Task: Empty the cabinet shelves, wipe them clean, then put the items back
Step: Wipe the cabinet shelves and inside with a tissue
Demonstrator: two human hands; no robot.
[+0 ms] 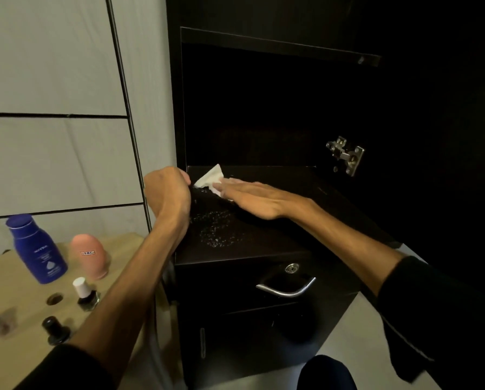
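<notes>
Setting: dark cabinet (264, 108) with its door open, beside a pale panelled wall.
Shelf: the shelf (278, 226) holds no items; wet droplets glisten near its front left.
Cloth: a white cloth (210, 178) lies at the shelf's back left corner.
Right hand: the right hand (252, 198) lies flat with fingers straight, pressing the cloth down.
Left hand: the left hand (168, 190) is curled at the shelf's left edge; whether it grips anything, I cannot tell.
Items: a blue bottle (37, 249), pink container (89, 256) and small nail polish bottles (85, 294) stand on a wooden table (123, 249) left of the shelf.
Done: emptying looks finished for this shelf.
Left: wiping is underway, droplets remain; returning items not yet begun.
</notes>
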